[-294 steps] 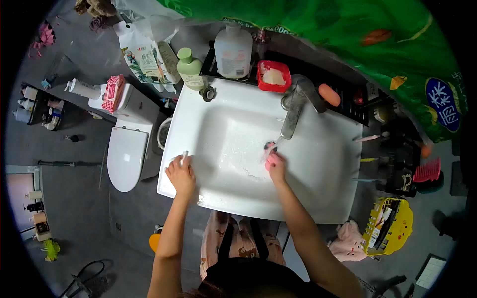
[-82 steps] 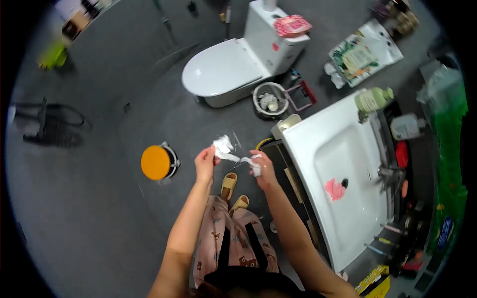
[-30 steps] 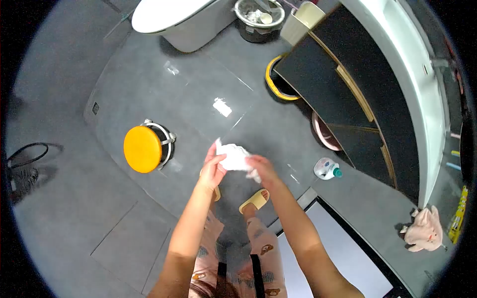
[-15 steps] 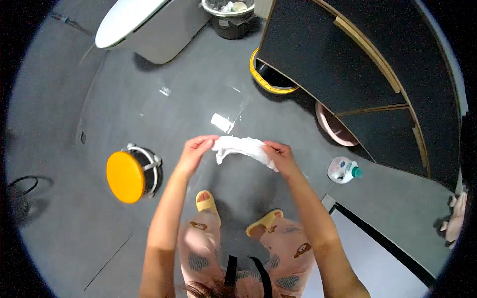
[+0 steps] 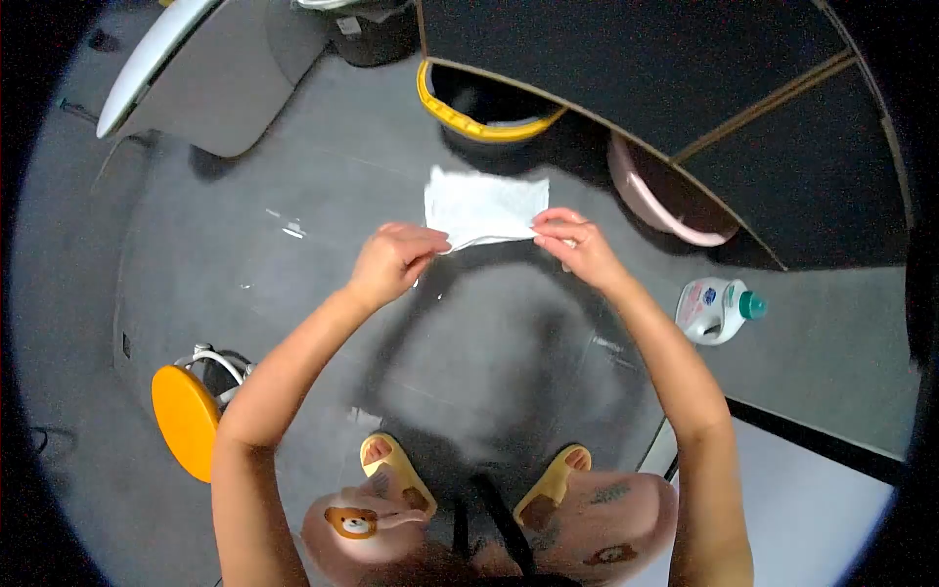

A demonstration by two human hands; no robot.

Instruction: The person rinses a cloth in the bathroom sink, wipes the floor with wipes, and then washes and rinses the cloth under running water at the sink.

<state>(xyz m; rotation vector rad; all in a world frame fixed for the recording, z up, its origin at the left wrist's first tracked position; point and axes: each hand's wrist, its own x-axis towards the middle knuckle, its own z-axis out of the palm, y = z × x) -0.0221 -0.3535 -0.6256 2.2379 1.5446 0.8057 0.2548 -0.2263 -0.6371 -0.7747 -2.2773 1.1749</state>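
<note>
Pinching the cloth [image 5: 484,203] by its near corners, left hand [image 5: 396,262] and right hand [image 5: 584,252] nearly closed; seems light, limp, best held there.

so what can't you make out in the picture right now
All in the head view:
- White sheet: too blurred to tell paper from fabric; its gripped corners are covered by fingers of the left hand and right hand.
- Bin: contents cut off by the top edge.
- Pink basin: partly hidden by the cabinet.
- Stool: partly behind the left forearm.
- Bottle: label print too small.
</note>
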